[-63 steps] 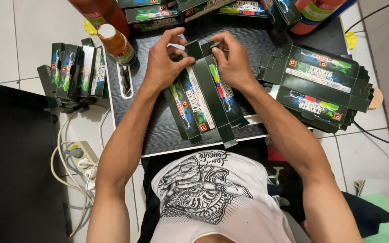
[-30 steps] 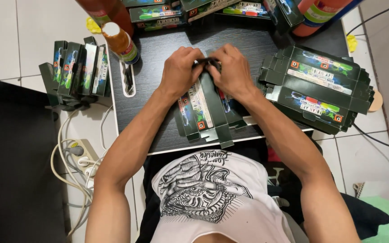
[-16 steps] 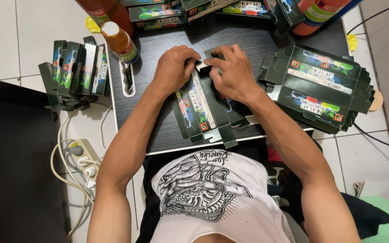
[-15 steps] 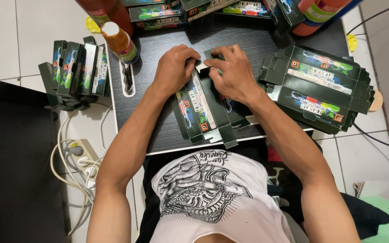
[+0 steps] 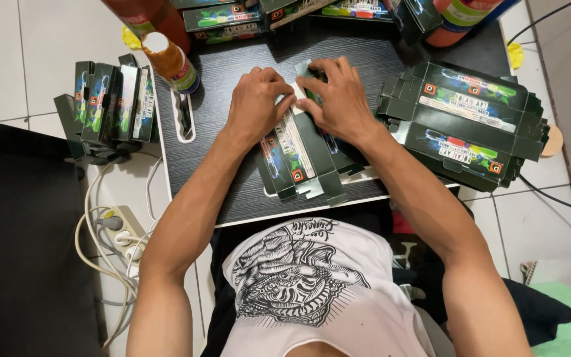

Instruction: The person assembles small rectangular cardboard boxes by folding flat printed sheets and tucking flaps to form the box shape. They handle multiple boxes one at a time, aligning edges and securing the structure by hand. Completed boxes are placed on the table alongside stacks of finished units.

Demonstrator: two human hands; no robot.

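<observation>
Dark green carton (image 5: 302, 158) lies mid-surface (image 5: 232, 192), now pressed flatter than a second ago. Left hand (image 5: 257, 102) and right hand (image 5: 340, 99) pinch its far flap, apparently closing that end.

The single head-worn camera is looking almost straight down from above the person's chest, facing the black table (image 5: 232, 192) that is filling the frame from centre to 12 o'clock. It is sitting close, so the left hand (image 5: 256, 106) and right hand (image 5: 342, 99) are meeting just above centre, with the forearms running down toward 6 o'clock. White floor tiles (image 5: 28, 59) are showing at 10 o'clock and at 3 o'clock.
</observation>
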